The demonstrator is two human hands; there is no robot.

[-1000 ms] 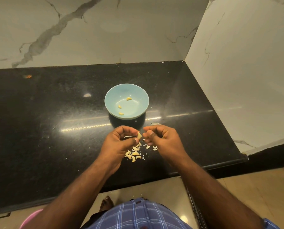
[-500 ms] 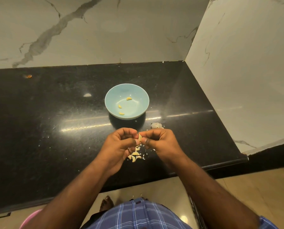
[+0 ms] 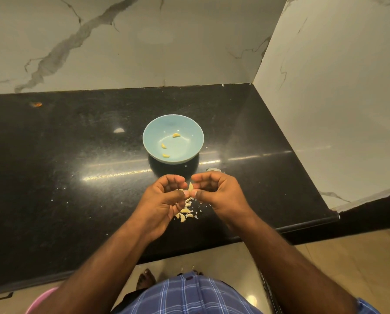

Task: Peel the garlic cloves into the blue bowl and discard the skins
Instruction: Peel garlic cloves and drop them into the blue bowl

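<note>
A pale garlic clove (image 3: 190, 186) is pinched between the fingertips of my left hand (image 3: 164, 198) and my right hand (image 3: 216, 191), just above the black counter. Beyond them stands the blue bowl (image 3: 149, 132) with three peeled cloves (image 3: 176, 135) inside. Below my hands lies a small heap of unpeeled cloves (image 3: 185, 215), partly hidden by my left hand. Bits of skin (image 3: 197, 215) are scattered beside the heap, and a larger piece of skin (image 3: 213, 170) lies behind my right hand.
The black counter (image 3: 76, 177) ends at a front edge near my body and a corner at the right. Marble walls close the back and right side. A small orange scrap (image 3: 35, 104) lies far left. A pink tub rim (image 3: 42, 300) shows below the counter.
My hands have come together from slightly apart. Both now pinch the same clove, which stands more upright between my fingertips.
</note>
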